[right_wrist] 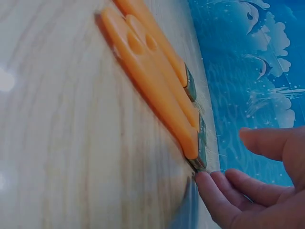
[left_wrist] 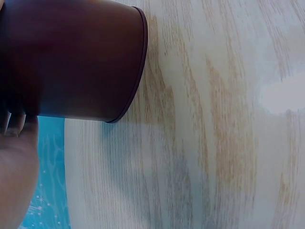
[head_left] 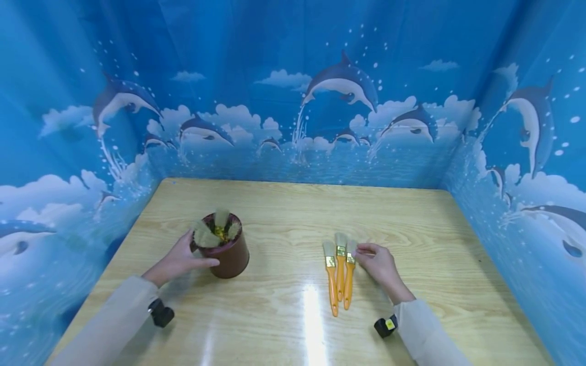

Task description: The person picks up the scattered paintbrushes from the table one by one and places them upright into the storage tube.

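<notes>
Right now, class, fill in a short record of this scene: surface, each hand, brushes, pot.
Surface: wooden table, blue dolphin backdrop around it
Left hand: holds the side of the brown pot
Pot contents: several brushes, bristles up
Right hand: fingertips at the bristle end of the nearest brush
Brushes on table: three, orange handles, lying side by side

Bare light-wood desk (head_left: pixel 284 244) lies open between the brown plastic pot (head_left: pixel 230 254) and the three orange-handled paintbrushes (head_left: pixel 340 272) (lying side by side, touching). Blue dolphin-print curtain walls (head_left: pixel 293 101) close off the back and both sides.
</notes>
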Tool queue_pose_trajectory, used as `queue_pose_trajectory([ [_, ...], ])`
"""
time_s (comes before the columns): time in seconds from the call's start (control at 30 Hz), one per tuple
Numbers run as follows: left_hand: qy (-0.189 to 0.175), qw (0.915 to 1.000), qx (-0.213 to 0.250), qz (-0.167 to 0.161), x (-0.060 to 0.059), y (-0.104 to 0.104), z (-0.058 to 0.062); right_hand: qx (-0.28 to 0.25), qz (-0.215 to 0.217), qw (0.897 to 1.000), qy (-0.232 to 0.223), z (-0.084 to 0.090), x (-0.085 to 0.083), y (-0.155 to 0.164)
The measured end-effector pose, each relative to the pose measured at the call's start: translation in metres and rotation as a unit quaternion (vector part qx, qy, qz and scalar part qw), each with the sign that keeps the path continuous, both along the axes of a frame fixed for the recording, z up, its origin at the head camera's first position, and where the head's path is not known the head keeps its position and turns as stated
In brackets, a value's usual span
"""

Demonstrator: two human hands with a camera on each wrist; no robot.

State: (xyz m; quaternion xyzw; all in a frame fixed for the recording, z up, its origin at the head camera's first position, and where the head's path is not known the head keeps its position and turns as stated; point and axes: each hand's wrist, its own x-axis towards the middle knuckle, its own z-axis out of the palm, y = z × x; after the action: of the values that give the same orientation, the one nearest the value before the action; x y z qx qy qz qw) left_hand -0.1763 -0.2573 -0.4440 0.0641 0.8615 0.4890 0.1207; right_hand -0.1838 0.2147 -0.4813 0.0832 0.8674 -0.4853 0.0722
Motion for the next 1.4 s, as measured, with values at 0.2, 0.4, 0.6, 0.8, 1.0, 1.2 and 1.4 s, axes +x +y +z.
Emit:
queue_pose_trajectory([
  [0.2, 0.0, 1.0, -0.005, 0.001, -0.001, 0.0, -0.001, -0.01, -0.013, 1.0, -0.009, -0.008, 0.001, -0.005],
  [0.4, -0.003, 1.0, -0.006, 0.006, -0.002, -0.001, -0.006, 0.011, -0.02, 1.0, 0.007, -0.011, 0.001, -0.01],
  [0.6, 0.009, 1.0, 0.0, 0.002, -0.004, -0.001, -0.009, 0.082, -0.006, 0.996, 0.035, -0.011, 0.001, -0.014],
  [0.8, 0.005, 1.0, -0.007, 0.004, -0.004, -0.002, -0.009, 0.112, -0.002, 0.993, 0.027, -0.007, -0.001, -0.017],
  [1.0, 0.0, 0.9999, -0.014, 0.005, -0.002, -0.001, -0.006, 0.125, 0.005, 0.992, 0.016, -0.006, -0.001, -0.016],
  [1.2, -0.002, 0.9999, -0.016, 0.005, -0.001, 0.0, -0.003, 0.109, 0.001, 0.994, -0.006, -0.007, -0.003, -0.013],
  [1.4, -0.002, 1.0, -0.007, 0.004, -0.001, -0.001, -0.003, 0.094, -0.002, 0.995, -0.018, -0.003, -0.005, -0.01],
])
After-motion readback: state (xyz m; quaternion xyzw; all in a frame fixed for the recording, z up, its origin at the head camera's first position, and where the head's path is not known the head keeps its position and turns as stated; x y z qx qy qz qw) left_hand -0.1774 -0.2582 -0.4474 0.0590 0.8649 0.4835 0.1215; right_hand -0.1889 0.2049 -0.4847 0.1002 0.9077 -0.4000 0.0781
